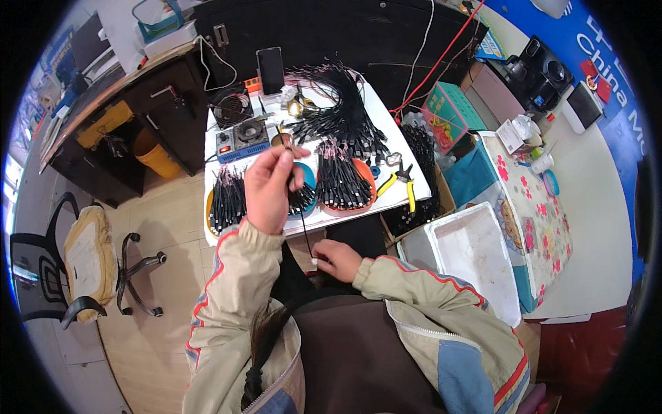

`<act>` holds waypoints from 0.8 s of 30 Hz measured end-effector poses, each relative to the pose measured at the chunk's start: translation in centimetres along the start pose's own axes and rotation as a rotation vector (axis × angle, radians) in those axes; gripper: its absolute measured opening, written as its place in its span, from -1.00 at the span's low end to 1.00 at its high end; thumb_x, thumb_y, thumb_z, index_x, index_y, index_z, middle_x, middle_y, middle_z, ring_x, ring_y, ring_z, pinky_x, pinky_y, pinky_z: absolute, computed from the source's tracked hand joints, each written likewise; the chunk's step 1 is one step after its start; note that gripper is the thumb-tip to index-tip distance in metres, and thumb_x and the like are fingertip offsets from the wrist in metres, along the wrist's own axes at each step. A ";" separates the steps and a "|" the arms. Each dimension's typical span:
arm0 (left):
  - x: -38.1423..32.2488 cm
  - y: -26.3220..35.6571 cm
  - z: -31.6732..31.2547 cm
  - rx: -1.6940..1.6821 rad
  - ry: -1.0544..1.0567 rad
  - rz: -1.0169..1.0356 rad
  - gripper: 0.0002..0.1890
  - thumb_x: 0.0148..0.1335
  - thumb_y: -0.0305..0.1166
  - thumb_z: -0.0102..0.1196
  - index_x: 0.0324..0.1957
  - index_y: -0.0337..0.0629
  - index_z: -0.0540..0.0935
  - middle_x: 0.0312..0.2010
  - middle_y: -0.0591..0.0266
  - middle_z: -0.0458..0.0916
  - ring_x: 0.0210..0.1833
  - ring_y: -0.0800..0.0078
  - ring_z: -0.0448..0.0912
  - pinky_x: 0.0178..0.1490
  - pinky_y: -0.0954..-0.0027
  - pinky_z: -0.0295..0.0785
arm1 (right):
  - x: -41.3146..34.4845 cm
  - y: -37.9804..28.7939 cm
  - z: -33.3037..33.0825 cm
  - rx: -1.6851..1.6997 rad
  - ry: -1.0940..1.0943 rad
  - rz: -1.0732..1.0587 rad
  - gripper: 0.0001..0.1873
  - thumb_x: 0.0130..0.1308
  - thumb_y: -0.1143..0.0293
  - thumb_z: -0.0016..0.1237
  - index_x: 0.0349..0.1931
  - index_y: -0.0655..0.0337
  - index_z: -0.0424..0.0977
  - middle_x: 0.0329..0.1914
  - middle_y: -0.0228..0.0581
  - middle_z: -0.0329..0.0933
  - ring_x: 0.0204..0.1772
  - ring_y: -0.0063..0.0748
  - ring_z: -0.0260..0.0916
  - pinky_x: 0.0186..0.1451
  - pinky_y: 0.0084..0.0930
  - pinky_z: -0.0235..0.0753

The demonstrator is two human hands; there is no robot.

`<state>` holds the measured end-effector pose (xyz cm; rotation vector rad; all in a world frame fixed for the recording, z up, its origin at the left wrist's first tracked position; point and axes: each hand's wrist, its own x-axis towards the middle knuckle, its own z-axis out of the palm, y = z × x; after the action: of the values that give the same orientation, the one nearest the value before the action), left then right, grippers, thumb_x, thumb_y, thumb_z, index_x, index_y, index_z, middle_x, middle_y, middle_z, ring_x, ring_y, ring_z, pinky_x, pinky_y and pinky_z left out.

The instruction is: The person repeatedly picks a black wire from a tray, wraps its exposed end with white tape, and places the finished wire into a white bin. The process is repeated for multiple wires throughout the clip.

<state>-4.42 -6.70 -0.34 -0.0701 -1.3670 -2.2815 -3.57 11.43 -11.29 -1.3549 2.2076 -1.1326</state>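
Note:
My left hand (271, 186) is raised over the near part of a white work table, its fingers closed on a thin black cable (305, 230). That cable hangs down to my right hand (336, 260), which pinches its lower part near my lap. Bundles of short black cables with metal plugs lie in an orange tray (373, 178), a teal tray (312, 173) and a yellow tray (209, 207). Behind my left hand stands a small blue soldering pot unit (243, 139). Yellow-handled wire strippers (400, 182) lie at the table's right edge.
A pile of long black cables (351, 108) covers the table's back right. Further back are a small fan (231, 107) and an upright phone (270, 70). A white foam box (470, 253) stands on the right; an office chair (88, 259) is at the left.

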 end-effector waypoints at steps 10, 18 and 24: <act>-8.6 0.0 0.0 -0.065 -0.219 -0.162 -0.84 0.38 -0.50 -0.07 -0.19 -0.40 0.54 -0.20 0.05 0.62 -0.50 0.66 0.33 -0.40 0.62 0.27 | 6.0 -5.3 -11.3 0.909 0.093 0.104 -0.82 0.31 0.42 0.06 -0.16 0.32 0.52 -0.34 -0.46 0.51 -0.30 -0.74 0.39 -0.25 -0.73 0.40; -8.8 -0.5 0.3 0.099 -0.080 -0.180 -0.83 0.38 -0.49 -0.06 -0.13 -0.39 0.54 -0.23 0.04 0.64 -0.41 0.54 0.51 -0.31 0.55 0.41 | 5.6 -6.1 -10.6 0.796 0.202 0.085 -0.86 0.27 0.49 0.08 -0.21 0.35 0.52 -0.38 -0.44 0.53 -0.31 -0.72 0.44 -0.24 -0.71 0.45; -7.8 -0.4 0.3 -0.135 0.036 -0.289 -0.78 0.41 -0.43 -0.07 -0.08 -0.38 0.54 -0.25 0.00 0.64 -0.38 0.40 0.60 -0.31 0.51 0.46 | 5.4 -5.8 -10.4 0.656 0.200 -0.082 -0.88 0.23 0.51 0.08 -0.25 0.35 0.55 -0.36 -0.37 0.51 -0.36 -0.68 0.44 -0.29 -0.69 0.41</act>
<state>2.26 -3.34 -2.72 0.1320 -1.2727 -2.5976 -9.18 10.29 0.48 -1.0780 1.6551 -1.8733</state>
